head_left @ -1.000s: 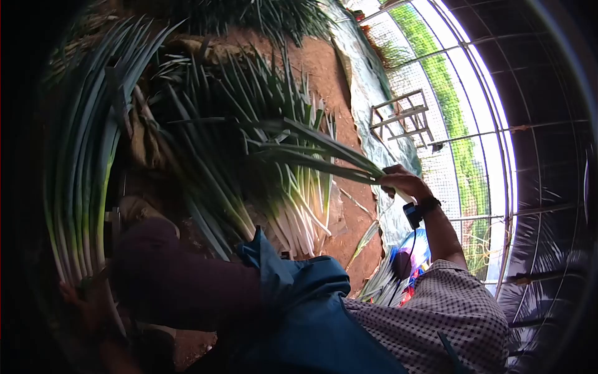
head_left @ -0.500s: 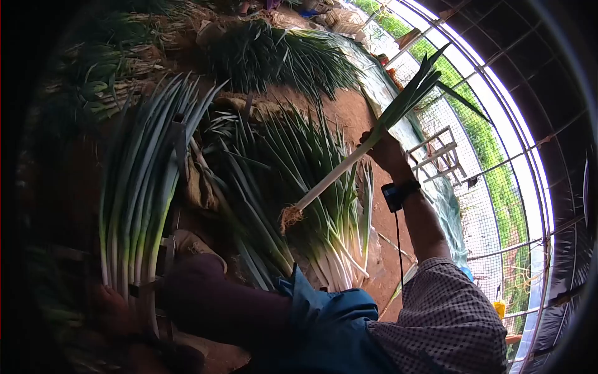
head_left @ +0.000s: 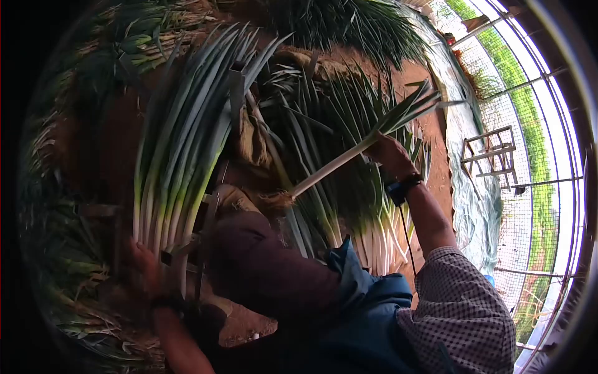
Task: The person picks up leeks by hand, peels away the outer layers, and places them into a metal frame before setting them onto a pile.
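Note:
My right hand (head_left: 392, 157) is closed around a single long green onion (head_left: 336, 163), gripping it where the white stalk turns green. Its root tuft (head_left: 275, 201) points down-left and its leaves up-right. On the left, a bunch of green onions (head_left: 180, 156) stands against a metal rack (head_left: 235, 93), leaves up and white stalks down. My left hand (head_left: 146, 265) is at the lower end of these stalks, fingers curled against the leftmost ones in shadow. Another pile of green onions (head_left: 380, 243) lies on the ground beyond my knee, below my right hand.
More green onions (head_left: 349, 25) lie heaped at the back, and leafy trimmings (head_left: 93, 324) cover the ground at left. A wooden frame stool (head_left: 492, 156) stands right, near the mesh wall (head_left: 504, 218). My bent knee (head_left: 243, 230) sits between the bunch and the pile.
The view has shifted, so the scene sits further right and higher. My right hand has lowered the single green onion, bringing its roots closer to the bunch. My left hand stays at the bunch's base.

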Action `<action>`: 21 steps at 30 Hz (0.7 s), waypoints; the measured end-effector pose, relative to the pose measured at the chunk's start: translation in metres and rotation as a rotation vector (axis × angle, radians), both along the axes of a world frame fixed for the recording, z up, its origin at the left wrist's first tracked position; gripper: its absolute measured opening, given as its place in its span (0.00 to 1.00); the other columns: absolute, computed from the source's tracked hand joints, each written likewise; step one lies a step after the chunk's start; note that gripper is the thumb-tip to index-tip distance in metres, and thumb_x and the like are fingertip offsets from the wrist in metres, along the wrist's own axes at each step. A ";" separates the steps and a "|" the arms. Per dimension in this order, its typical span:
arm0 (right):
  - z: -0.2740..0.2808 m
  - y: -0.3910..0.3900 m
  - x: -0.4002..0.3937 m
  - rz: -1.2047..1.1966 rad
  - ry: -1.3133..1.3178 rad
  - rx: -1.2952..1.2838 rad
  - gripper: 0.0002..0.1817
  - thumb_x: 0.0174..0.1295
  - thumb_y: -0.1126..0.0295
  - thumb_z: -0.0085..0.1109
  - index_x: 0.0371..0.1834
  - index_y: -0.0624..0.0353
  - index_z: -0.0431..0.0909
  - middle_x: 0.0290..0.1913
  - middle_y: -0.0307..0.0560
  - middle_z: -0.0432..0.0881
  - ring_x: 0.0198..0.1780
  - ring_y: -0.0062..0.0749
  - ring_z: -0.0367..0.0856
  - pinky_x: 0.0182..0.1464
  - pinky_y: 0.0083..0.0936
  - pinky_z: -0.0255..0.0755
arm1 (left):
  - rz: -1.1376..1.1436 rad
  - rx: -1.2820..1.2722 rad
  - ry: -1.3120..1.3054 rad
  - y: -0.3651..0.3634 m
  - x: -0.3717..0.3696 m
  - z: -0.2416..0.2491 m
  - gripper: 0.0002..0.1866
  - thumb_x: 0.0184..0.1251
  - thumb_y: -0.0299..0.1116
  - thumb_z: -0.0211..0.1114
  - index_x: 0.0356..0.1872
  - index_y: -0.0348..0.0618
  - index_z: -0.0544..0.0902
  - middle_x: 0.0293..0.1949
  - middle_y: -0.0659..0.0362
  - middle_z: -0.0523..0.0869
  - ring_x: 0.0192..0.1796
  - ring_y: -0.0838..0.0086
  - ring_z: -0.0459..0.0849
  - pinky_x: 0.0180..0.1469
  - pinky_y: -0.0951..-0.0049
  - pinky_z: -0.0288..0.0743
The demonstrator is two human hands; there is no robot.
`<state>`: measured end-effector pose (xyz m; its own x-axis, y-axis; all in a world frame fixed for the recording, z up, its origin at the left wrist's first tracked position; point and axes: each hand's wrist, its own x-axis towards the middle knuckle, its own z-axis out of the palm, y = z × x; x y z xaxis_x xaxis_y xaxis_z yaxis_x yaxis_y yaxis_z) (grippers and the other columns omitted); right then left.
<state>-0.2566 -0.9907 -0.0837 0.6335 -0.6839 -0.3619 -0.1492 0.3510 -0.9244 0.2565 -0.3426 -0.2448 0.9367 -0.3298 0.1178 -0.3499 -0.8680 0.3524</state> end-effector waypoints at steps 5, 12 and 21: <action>0.032 -0.040 -0.077 -0.197 0.163 0.064 0.17 0.72 0.56 0.58 0.46 0.61 0.80 0.37 0.50 0.85 0.41 0.38 0.87 0.45 0.36 0.86 | -0.009 -0.139 0.165 0.030 0.003 -0.008 0.26 0.81 0.40 0.46 0.71 0.35 0.68 0.65 0.38 0.76 0.66 0.47 0.76 0.66 0.59 0.69; -0.029 -0.037 -0.156 0.104 0.953 -0.577 0.13 0.68 0.59 0.62 0.39 0.58 0.82 0.32 0.44 0.84 0.34 0.30 0.85 0.39 0.32 0.80 | -0.080 0.022 0.224 0.022 -0.002 0.026 0.27 0.84 0.40 0.46 0.72 0.28 0.63 0.69 0.42 0.72 0.70 0.57 0.74 0.70 0.66 0.66; -0.151 0.133 -0.087 0.871 0.787 -0.366 0.11 0.66 0.70 0.54 0.45 0.63 0.81 0.39 0.51 0.86 0.38 0.38 0.87 0.38 0.32 0.82 | -0.004 -0.013 0.193 0.047 0.039 -0.014 0.28 0.80 0.43 0.48 0.74 0.38 0.65 0.65 0.39 0.76 0.65 0.48 0.77 0.66 0.58 0.68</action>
<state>-0.3440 -0.8574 -0.2351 0.6253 -0.2832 -0.7272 -0.7651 -0.4059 -0.4998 0.2950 -0.2954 -0.2591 0.9411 -0.3329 -0.0599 -0.2778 -0.8617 0.4247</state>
